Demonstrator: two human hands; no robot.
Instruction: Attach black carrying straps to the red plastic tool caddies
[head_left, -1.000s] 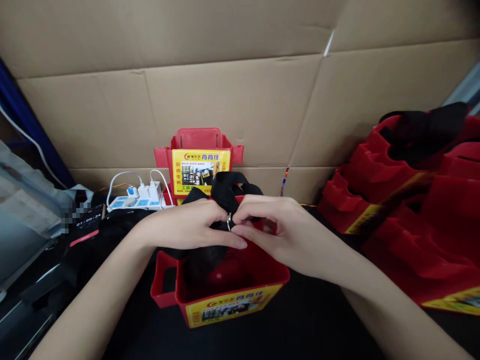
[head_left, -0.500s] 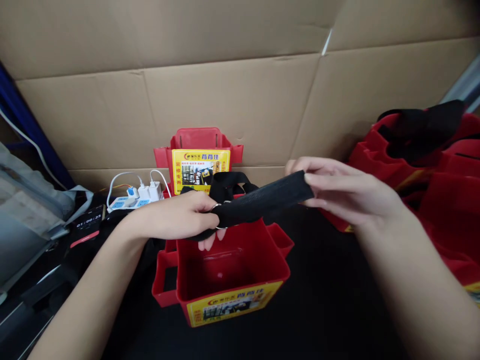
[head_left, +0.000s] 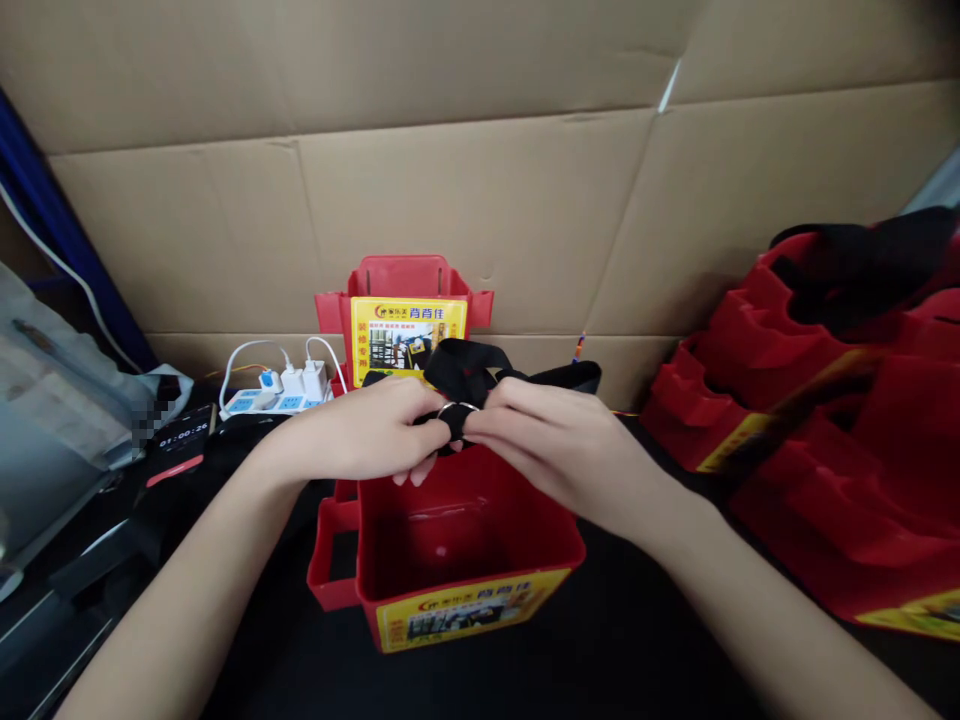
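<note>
A black webbing strap (head_left: 466, 366) with a metal ring (head_left: 459, 406) is held above a red plastic tool bucket (head_left: 472, 530). My left hand (head_left: 367, 425) pinches the strap at the ring's left side. Close against it, my right hand (head_left: 577, 445) has its fingertips closed on the strap at the ring's right side. Part of the strap loops out behind my right hand. The bucket stands upright with its mouth toward me and a yellow label (head_left: 472, 612) on its front. My fingers hide some of the ring and the strap.
Behind stands another red bucket (head_left: 405, 272) with a yellow label. Several red buckets (head_left: 840, 440) with black straps are grouped at the right. A white power strip (head_left: 277, 400) with plugs and a phone (head_left: 184, 440) lie left. Cardboard (head_left: 465, 200) forms the back wall.
My right hand has come left from the strap's free end to the ring, meeting my left hand. The strap, stretched out flat before, now loops behind. My left hand stays nearly in place.
</note>
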